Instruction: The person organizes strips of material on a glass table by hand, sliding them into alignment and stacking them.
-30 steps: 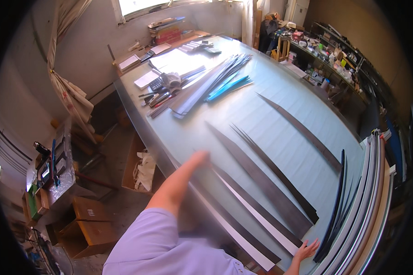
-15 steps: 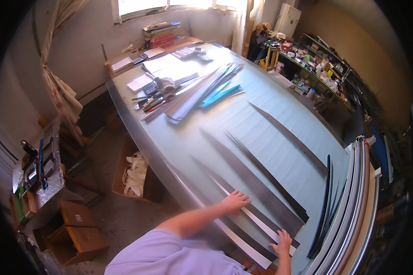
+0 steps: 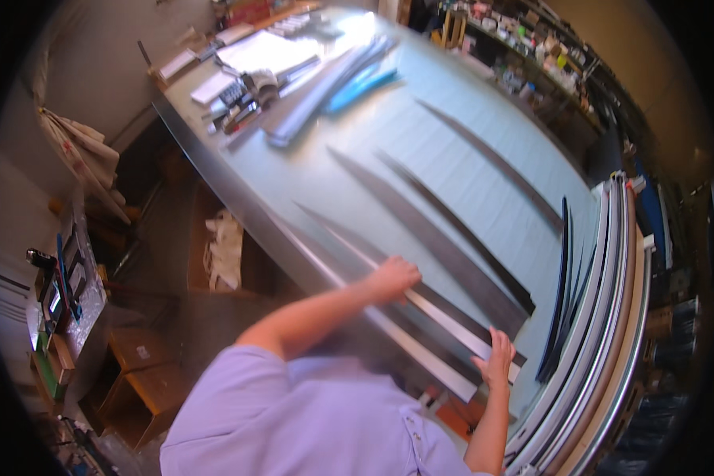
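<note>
A long, narrow black-and-white strip [image 3: 449, 319] runs slantwise along the near side of a glass-topped table [image 3: 293, 170]. My left hand [image 3: 395, 279] is bent over the middle of that strip, fingers closed down on it and blurred. Towards its near right end, my right hand [image 3: 496, 361] rests on the strip with thumb and fingers apart. Beside it, nearer my body, lies another strip [image 3: 432, 366] with a white face. Beyond my hands are a wide dark grey strip [image 3: 428, 238] and a thinner black strip [image 3: 468, 244].
Another dark strip [image 3: 496, 163] lies farther off. Long rails [image 3: 603, 317] line the table's right edge. Papers, tools and a bundle of strips [image 3: 325, 99] cover the far left. On the floor stand a carton of white scraps [image 3: 226, 252] and a brown box [image 3: 139, 353].
The view has tilted down, so the table sits higher and more of my shirt shows. Both hands stay at the same strip; the left fingers look more closed than before.
</note>
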`<action>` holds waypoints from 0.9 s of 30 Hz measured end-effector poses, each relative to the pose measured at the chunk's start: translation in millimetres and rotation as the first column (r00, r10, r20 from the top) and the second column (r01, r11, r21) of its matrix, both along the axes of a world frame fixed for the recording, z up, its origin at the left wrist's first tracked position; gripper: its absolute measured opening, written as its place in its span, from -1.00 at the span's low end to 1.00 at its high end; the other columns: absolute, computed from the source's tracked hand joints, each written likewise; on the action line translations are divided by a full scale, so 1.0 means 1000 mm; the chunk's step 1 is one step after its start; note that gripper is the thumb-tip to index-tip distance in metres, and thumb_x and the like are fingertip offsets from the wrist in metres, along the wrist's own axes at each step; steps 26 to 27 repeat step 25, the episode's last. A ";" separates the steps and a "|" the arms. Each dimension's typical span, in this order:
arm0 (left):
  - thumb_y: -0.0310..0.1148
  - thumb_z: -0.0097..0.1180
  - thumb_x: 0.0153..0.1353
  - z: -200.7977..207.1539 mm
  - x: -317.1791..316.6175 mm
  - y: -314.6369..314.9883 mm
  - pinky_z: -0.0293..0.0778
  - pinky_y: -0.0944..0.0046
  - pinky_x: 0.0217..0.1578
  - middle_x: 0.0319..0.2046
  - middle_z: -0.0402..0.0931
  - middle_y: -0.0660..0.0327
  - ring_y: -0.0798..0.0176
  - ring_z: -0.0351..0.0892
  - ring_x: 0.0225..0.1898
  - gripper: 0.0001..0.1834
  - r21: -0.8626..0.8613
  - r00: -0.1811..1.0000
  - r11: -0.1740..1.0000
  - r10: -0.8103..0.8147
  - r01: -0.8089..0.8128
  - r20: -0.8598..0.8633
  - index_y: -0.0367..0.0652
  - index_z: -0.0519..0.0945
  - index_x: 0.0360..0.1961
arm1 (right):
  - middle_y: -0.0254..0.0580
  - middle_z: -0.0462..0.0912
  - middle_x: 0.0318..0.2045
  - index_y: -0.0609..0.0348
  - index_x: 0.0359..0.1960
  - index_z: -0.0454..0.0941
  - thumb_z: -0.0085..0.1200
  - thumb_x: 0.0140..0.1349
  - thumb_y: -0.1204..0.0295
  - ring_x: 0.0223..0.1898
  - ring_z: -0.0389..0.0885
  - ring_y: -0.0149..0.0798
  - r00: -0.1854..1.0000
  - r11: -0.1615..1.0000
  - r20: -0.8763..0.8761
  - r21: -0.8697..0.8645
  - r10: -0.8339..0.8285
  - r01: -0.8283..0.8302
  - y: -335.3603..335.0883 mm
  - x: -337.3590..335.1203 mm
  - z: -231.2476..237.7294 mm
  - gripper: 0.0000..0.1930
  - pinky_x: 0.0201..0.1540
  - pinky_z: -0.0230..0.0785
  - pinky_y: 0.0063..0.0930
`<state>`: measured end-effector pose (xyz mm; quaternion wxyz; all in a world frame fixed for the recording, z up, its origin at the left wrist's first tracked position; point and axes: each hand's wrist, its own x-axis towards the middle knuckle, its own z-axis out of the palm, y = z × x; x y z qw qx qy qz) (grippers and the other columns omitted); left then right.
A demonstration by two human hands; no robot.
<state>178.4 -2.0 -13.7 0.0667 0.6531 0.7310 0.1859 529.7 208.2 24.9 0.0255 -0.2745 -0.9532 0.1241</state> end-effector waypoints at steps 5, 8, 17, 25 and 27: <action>-0.25 0.50 -0.10 0.019 0.009 -0.069 0.26 -0.04 0.26 0.00 0.51 0.11 -0.03 0.46 0.14 -0.36 -0.132 0.992 0.991 -0.011 0.027 0.124 -0.10 0.51 0.05 | -0.03 0.43 0.15 0.01 0.36 0.36 0.61 -0.34 0.35 0.19 0.40 0.09 0.998 0.995 0.050 -0.085 -0.038 0.043 -0.079 0.010 0.001 0.05 0.29 0.17 -0.06; -0.26 0.51 -0.10 0.011 0.010 -0.089 0.25 -0.02 0.28 0.06 0.48 0.11 -0.02 0.41 0.20 -0.30 -0.211 0.986 0.977 -0.001 0.036 0.166 -0.09 0.50 0.11 | -0.01 0.40 0.21 0.07 0.29 0.39 0.62 -0.33 0.34 0.25 0.35 0.10 0.996 0.983 0.069 -0.166 -0.062 0.073 -0.104 0.011 -0.015 -0.01 0.33 0.12 -0.02; -0.26 0.53 -0.15 0.006 0.009 -0.087 0.25 0.05 0.29 0.08 0.45 0.14 0.00 0.37 0.22 -0.15 -0.215 0.993 0.976 -0.019 0.043 0.113 -0.07 0.47 0.25 | 0.08 0.37 0.26 0.13 0.09 0.44 0.51 -0.17 0.41 0.33 0.29 0.11 0.992 0.986 0.124 -0.164 0.003 0.018 -0.106 0.002 -0.014 -0.30 0.39 0.05 0.02; -0.23 0.50 -0.05 0.011 0.009 -0.097 0.18 0.01 0.35 0.14 0.44 0.14 0.01 0.35 0.24 -0.16 -0.238 0.988 0.969 -0.026 0.062 0.153 -0.02 0.42 0.31 | 0.03 0.35 0.28 0.10 0.04 0.45 0.55 -0.22 0.38 0.37 0.27 0.15 0.999 0.986 0.050 -0.163 -0.019 0.027 -0.119 0.008 -0.019 -0.29 0.41 0.06 0.00; -0.23 0.50 -0.05 0.011 0.009 -0.097 0.18 0.01 0.35 0.14 0.44 0.14 0.01 0.35 0.24 -0.16 -0.238 0.988 0.969 -0.026 0.062 0.153 -0.02 0.42 0.31 | 0.03 0.35 0.28 0.10 0.04 0.45 0.55 -0.22 0.38 0.37 0.27 0.15 0.999 0.986 0.050 -0.163 -0.019 0.027 -0.119 0.008 -0.019 -0.29 0.41 0.06 0.00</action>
